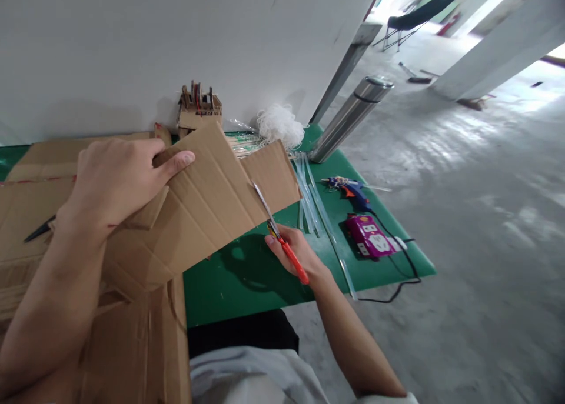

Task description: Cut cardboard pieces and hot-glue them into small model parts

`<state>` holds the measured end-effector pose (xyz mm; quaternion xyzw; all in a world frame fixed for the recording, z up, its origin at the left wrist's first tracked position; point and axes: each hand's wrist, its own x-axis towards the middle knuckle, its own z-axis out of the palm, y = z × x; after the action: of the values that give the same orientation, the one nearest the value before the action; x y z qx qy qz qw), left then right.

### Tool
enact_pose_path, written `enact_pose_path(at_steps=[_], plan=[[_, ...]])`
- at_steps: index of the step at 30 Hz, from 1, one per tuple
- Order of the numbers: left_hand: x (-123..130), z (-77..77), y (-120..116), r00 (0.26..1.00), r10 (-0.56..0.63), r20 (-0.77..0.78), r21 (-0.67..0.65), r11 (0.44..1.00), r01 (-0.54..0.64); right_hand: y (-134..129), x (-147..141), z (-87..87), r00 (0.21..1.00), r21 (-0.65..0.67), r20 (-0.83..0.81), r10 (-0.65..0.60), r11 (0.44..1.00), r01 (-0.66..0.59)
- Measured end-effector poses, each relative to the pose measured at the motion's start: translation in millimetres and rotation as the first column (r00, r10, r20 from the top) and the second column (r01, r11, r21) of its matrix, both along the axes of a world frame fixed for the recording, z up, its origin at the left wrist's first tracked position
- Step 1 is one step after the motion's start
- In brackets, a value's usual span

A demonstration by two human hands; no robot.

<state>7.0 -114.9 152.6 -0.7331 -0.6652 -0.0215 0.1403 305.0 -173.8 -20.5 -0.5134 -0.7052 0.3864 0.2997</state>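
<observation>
"What did the left hand (pixel 119 172) have?"
"Its grip was clamped on the cardboard sheet (pixel 207 195), tilted above the green bench (pixel 251 280)."
"And the right hand (pixel 305 252)?"
"Its grip was wrapped around the scissors (pixel 293 259), one blade visible over the sheet; the glue gun (pixel 356 194) lay farther right."

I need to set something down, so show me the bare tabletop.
Free: the green tabletop, near side, between the brown cardboard at left and the right hand with scissors. Crowded: the right end, with clear strips, glue gun and purple box.
</observation>
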Motion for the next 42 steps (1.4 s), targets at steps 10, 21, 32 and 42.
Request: enact_pose_path(at_steps=[10, 21, 32, 42], plan=[[-2.6, -2.5, 0.2, 0.999, -0.026, -0.029, 0.052, 0.998, 0.027, 2.3, 0.5, -4.7, 1.0, 0.01, -0.027, 0.0, 1.0, 0.0], [-1.4, -1.5, -0.2, 1.0, -0.002, -0.014, 0.036, 0.999, 0.002, 4.3, -1.0, -10.3, 1.0, 0.047, -0.021, -0.014, 0.999, 0.015], [-0.3, 0.5, 0.5, 1.0, 0.005, 0.005, 0.006, 1.0, -0.005, 3.8, -1.9, -13.6, 0.998, 0.033, -0.013, -0.058, 0.998, 0.059], [-0.7, -0.4, 0.5, 0.999, -0.017, -0.033, 0.017, 1.0, 0.017, 3.3, -1.3, -16.2, 0.998, 0.075, 0.016, -0.065, 0.995, 0.064]])
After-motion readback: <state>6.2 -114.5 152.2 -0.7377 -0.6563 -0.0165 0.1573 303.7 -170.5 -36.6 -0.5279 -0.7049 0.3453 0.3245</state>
